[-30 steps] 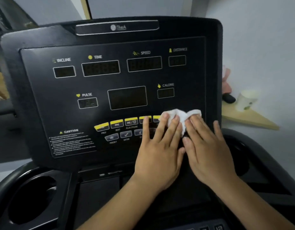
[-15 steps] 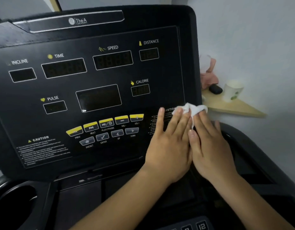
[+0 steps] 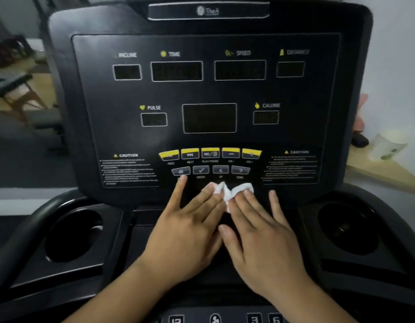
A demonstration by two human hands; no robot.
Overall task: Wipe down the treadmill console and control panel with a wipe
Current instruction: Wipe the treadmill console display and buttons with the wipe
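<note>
Pressing down side by side: left hand (image 3: 185, 231) and right hand (image 3: 264, 238), fingers straight and slightly spread, fingertips pinning a crumpled white wipe (image 3: 228, 192) against the lower edge of the treadmill console (image 3: 318, 117), just below the grey buttons (image 3: 220, 170); yellow buttons (image 3: 210, 153) above, dark display window (image 3: 209, 118) beyond.

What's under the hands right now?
A crumpled white wipe sticks out from beneath the fingertips of the left hand and right hand, on the black console below the buttons. The rest of it is covered.

Pale wall (image 3: 400, 43), wooden shelf (image 3: 376, 173), perhaps table (image 3: 13, 87).
</note>
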